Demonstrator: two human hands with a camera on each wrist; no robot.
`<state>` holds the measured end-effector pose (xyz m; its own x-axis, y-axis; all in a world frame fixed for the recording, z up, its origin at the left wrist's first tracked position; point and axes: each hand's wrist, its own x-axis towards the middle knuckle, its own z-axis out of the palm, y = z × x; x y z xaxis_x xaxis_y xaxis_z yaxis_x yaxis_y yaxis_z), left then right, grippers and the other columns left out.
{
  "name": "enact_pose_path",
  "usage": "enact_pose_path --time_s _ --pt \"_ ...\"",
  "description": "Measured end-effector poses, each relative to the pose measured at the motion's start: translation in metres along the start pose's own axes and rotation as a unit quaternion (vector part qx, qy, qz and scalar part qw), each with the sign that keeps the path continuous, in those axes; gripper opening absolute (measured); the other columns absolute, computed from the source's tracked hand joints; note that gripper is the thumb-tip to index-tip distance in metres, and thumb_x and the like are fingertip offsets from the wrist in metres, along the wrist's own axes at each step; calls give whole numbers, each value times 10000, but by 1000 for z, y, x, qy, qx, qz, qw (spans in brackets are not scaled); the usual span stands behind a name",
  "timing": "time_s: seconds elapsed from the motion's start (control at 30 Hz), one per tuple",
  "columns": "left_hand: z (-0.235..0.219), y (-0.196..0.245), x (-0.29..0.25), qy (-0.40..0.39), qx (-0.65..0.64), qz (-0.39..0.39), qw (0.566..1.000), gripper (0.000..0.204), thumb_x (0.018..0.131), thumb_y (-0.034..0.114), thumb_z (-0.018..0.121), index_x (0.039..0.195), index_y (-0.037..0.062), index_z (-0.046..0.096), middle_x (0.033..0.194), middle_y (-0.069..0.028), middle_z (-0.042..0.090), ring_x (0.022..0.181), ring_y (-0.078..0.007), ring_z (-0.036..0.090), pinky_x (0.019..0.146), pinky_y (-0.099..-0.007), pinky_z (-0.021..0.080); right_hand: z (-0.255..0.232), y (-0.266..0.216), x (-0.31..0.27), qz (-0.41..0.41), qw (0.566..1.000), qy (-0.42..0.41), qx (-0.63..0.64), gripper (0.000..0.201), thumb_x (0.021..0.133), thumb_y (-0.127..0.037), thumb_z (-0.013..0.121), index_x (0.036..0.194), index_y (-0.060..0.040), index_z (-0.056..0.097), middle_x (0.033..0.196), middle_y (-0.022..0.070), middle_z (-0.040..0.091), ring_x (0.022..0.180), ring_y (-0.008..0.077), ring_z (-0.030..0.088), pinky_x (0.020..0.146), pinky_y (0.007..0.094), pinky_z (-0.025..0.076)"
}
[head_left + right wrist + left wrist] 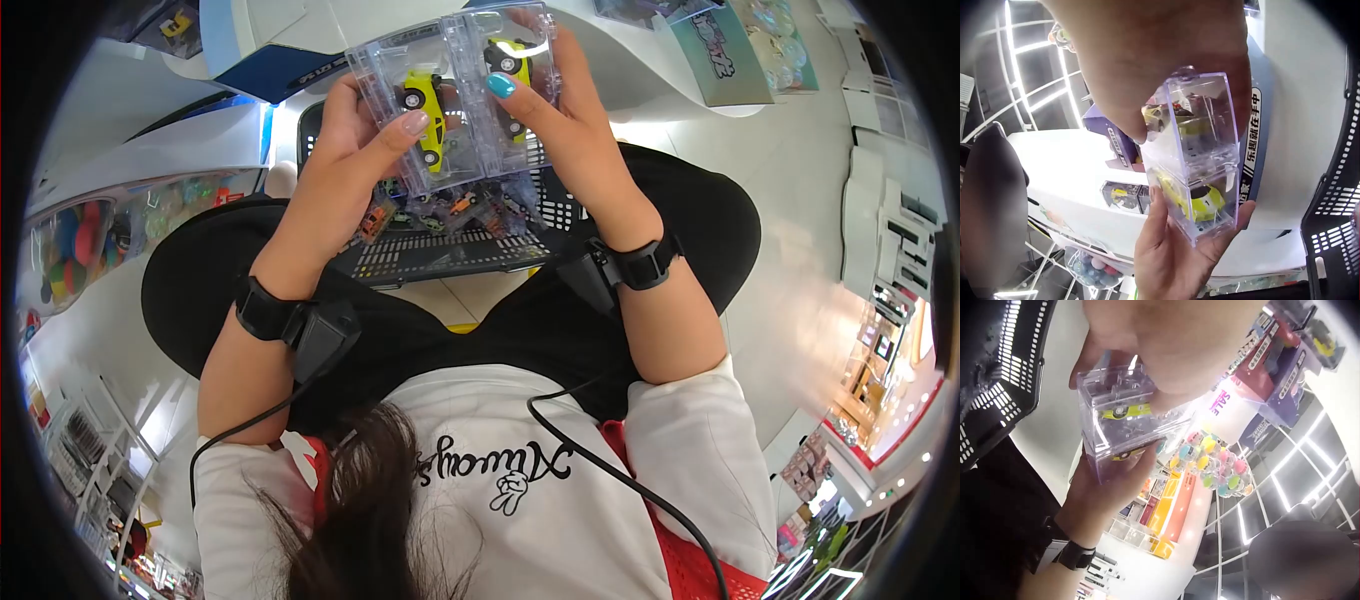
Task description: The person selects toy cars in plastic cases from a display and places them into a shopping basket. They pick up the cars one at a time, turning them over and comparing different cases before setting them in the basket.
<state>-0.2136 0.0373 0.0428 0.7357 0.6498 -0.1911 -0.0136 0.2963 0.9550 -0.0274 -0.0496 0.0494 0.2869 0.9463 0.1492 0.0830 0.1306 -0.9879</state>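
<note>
Two clear plastic display cases are held side by side, each with a yellow-green toy car inside. My left hand (345,175) grips the left case (458,165), its thumb lying across the front over the toy car (431,115). The right case (532,155) is in my right hand (580,130), whose blue-nailed thumb presses its front near the other toy car (510,60). In the right wrist view, the cases meet edge to edge, and one car (1207,203) shows a number 1 on its yellow body. Fingers behind the cases are partly hidden.
Below the cases, a black plastic basket (400,268) stands between the knees with several small boxed toy cars (462,205) inside. White display counters with blue panels (290,70) lie ahead. A green printed box (715,55) is at upper right, a bin of colourful balls (85,240) at left.
</note>
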Motion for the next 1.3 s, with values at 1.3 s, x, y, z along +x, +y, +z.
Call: enact_pose_path --time_s 1.3 --pt "-17 20 14 -33 -283 82 955 584 926 134 570 1397 44 237 1331 -108 450 1257 -210 436 1063 -420 338 -11 -85 69 -72 936 -35 -344 441 745 -106 776 1124 -5 573 995 32 630 772 64 563 642 221 474"
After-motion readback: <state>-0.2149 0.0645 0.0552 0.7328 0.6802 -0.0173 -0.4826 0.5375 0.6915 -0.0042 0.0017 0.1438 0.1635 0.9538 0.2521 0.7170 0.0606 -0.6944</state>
